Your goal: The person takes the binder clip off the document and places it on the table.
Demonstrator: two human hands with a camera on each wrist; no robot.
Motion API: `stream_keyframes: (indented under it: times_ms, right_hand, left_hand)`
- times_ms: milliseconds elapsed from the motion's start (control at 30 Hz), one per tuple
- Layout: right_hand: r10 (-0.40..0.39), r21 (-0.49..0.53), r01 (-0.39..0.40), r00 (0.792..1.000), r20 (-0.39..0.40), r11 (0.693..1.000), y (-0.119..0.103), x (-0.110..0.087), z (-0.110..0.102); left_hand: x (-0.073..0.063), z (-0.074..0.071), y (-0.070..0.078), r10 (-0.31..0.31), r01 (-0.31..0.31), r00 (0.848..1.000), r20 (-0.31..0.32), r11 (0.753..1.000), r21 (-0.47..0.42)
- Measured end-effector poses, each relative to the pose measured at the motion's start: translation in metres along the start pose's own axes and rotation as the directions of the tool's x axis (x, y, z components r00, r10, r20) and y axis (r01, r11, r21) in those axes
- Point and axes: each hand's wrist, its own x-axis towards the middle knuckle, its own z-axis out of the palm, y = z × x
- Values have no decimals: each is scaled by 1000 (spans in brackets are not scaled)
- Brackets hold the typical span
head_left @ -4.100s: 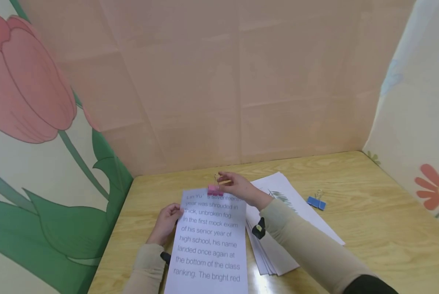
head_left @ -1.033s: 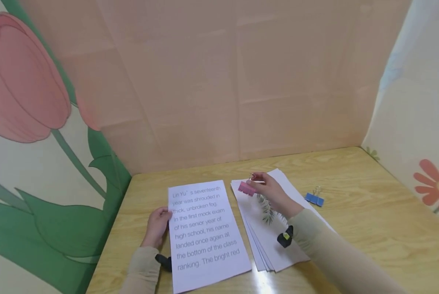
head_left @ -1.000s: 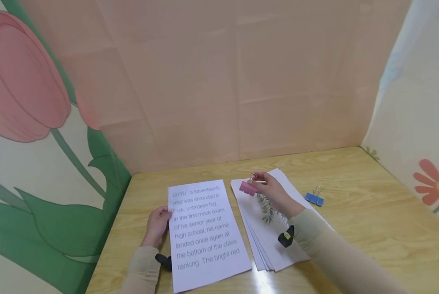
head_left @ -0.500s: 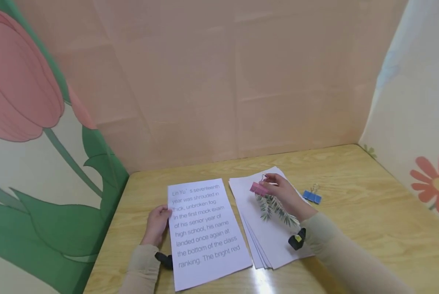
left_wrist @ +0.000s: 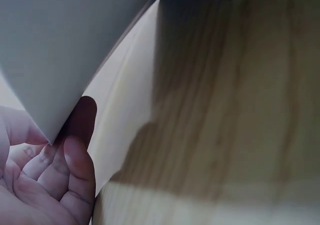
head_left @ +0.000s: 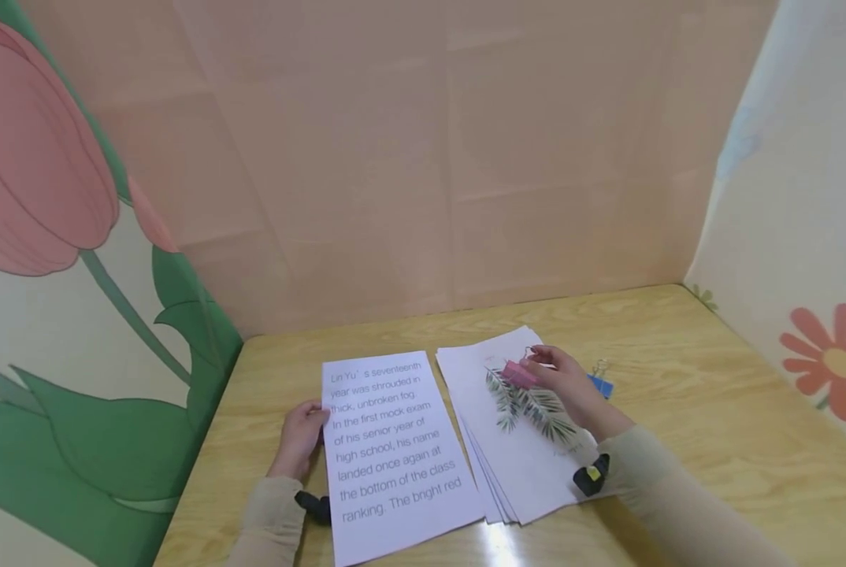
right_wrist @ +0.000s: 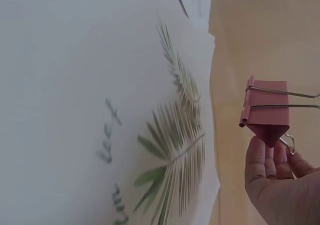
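Note:
My left hand (head_left: 298, 438) pinches the left edge of a stack of printed text sheets (head_left: 395, 449). In the left wrist view, the paper's edge (left_wrist: 55, 100) sits between the thumb and the fingers. A pink binder clip (head_left: 519, 374) is in my right hand (head_left: 572, 390), above the upper part of a second pile of sheets (head_left: 469, 394) with a printed palm leaf. The right wrist view shows the clip (right_wrist: 268, 102) apart from the paper, its body and wire handles visible and nothing between its lips.
A blue binder clip (head_left: 600, 386) lies on the wooden table (head_left: 706, 409) right of the leaf sheets, partly behind my right hand. The leaf pile is slightly fanned at its lower left. A pink-brown covered wall (head_left: 423, 173) closes off the back.
The pink binder clip has come off the text sheets' top edge and moved right with my right hand, over the leaf sheets. My left hand keeps its hold on the text sheets' edge.

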Motion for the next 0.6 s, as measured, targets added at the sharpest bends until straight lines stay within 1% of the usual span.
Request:
stream_keyframes:
  times_ms: [167, 367, 467, 600]
  right_hand:
    - [26, 6, -26, 999, -30, 1000, 4, -3, -10]
    - [61, -6, -61, 997, -40, 998, 5, -9, -21]
    - [84, -14, -85, 995, -46, 996, 7, -10, -26]
    - [87, -11, -88, 995, -57, 996, 11, -10, -30]
  left_hand:
    - [-2, -2, 3, -18, 18, 1000, 13, 1000, 19]
    - [-6, -3, 5, -29, 28, 999, 21, 999, 43]
    - [-6, -2, 7, -34, 34, 999, 17, 998, 46]
    - [-4, -2, 7, -35, 34, 999, 15, 999, 41]
